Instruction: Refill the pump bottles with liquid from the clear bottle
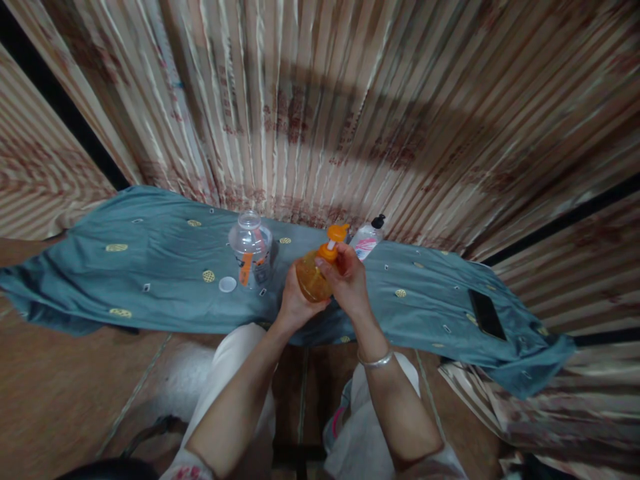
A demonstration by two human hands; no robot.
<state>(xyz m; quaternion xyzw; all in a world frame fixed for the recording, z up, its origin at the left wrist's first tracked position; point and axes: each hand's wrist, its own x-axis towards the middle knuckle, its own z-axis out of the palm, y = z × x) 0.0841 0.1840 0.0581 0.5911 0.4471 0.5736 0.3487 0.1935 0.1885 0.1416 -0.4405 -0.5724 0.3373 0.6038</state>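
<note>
An amber pump bottle (313, 279) with an orange pump top (338, 232) is held between my two hands, over the cloth's front part. My left hand (296, 300) wraps round the lower body of the bottle. At the neck, the fingers of my right hand (349, 277) close on the orange collar (328, 251). Left of them stands a clear plastic bottle (251, 250) without a cap, bearing an orange label. Beside its base lies a white cap (227, 285). Behind my right hand is a clear pump bottle (367, 239) with a black pump head, partly hidden.
A blue-green patterned cloth (165, 267) covers the low table. Toward its right end lies a dark phone (487, 313). A striped curtain (320, 120) hangs close behind, with dark poles at both sides. My knees are at the front edge.
</note>
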